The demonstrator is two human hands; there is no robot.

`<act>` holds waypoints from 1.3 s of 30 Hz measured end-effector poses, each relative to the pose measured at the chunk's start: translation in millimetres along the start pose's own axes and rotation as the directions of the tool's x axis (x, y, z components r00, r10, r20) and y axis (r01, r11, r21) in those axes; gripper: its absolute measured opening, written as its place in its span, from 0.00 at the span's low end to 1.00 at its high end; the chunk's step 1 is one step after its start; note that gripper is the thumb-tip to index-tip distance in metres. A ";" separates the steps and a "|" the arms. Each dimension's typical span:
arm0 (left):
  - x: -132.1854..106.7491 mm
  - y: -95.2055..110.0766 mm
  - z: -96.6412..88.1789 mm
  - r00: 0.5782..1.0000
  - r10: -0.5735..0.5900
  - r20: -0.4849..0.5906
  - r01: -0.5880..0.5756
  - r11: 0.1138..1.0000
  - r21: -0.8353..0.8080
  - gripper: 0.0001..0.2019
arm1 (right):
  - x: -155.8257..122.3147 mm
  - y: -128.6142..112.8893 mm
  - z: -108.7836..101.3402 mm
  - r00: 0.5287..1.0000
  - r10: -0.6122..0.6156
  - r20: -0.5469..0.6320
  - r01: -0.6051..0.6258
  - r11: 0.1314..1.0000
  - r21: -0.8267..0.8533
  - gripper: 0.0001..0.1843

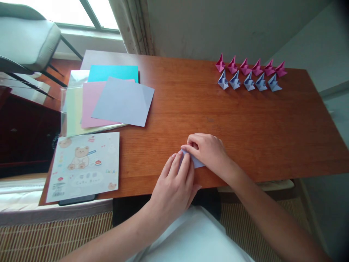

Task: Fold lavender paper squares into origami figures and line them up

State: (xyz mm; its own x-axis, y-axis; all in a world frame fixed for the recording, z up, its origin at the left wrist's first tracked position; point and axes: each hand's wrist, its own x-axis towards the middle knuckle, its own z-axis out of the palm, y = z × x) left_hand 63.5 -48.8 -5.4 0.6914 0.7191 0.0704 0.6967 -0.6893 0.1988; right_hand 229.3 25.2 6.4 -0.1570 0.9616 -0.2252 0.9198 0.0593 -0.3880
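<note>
A small piece of folded pale-purple paper lies on the table near its front edge, mostly covered by my hands. My left hand rests over its left part with fingers stretched out and fingertips on the paper. The left thumb sticks out apart from the fingers toward the table edge. My right hand has its thumb on the top edge of the paper and its index finger curled beside it, in a pinch. How the underside of the paper is folded is hidden.
Pink folded-paper figures stand in a back row, with pale-purple ones in front. At left, a purple sheet tops pink and teal sheets. A bear-print pad covers a dark flat object.
</note>
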 end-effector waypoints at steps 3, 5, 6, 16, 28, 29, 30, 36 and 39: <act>-5.1 0.9 -0.5 1.000 0.008 0.005 -0.008 1.000 0.026 0.29 | -1.7 0.0 1.7 1.000 0.006 -0.019 -0.005 1.000 0.006 0.14; -13.1 2.3 -1.2 1.000 0.018 -0.001 -0.018 0.999 0.042 0.28 | -2.5 0.1 2.7 1.000 0.005 -0.025 -0.005 1.000 0.010 0.14; -18.5 3.3 -1.6 1.000 0.021 -0.007 -0.020 0.999 0.048 0.28 | -2.7 0.0 3.1 1.000 0.002 -0.026 -0.002 1.000 0.012 0.14; -74.8 16.0 -7.5 0.994 -0.047 -0.097 0.047 0.999 -0.006 0.25 | -5.7 -2.1 5.9 0.999 -0.006 -0.046 0.007 1.000 0.003 0.15; -36.2 -17.1 -18.5 0.949 -0.065 -0.307 0.006 0.982 -0.189 0.17 | -17.7 11.4 9.5 0.980 0.010 -0.198 0.046 0.961 0.273 0.13; -30.4 -20.1 -17.8 0.959 -0.083 -0.272 0.028 0.980 -0.198 0.17 | -22.2 14.5 8.4 0.976 0.016 -0.218 0.053 0.951 0.305 0.11; -24.9 -22.7 -17.1 0.971 -0.099 -0.216 0.055 0.978 -0.203 0.18 | -27.5 17.9 7.7 0.971 0.027 -0.239 0.054 0.943 0.328 0.09; -3.2 -30.8 -15.4 0.995 -0.097 -0.028 0.089 0.973 -0.215 0.25 | -63.8 33.7 13.4 0.956 0.045 -0.291 0.060 0.938 0.343 0.08; 3.8 -33.0 -17.7 0.996 -0.081 0.030 0.085 0.976 -0.201 0.27 | -74.2 34.8 16.8 0.953 -0.008 -0.304 0.102 0.950 0.294 0.11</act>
State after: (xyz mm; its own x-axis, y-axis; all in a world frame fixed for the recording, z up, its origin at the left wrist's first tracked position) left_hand 39.7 -21.8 5.6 0.6379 0.7697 0.0251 0.7003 -0.5934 0.3968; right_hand 266.9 -48.6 -5.4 -0.0480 0.9970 0.0600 0.7521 0.0756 -0.6547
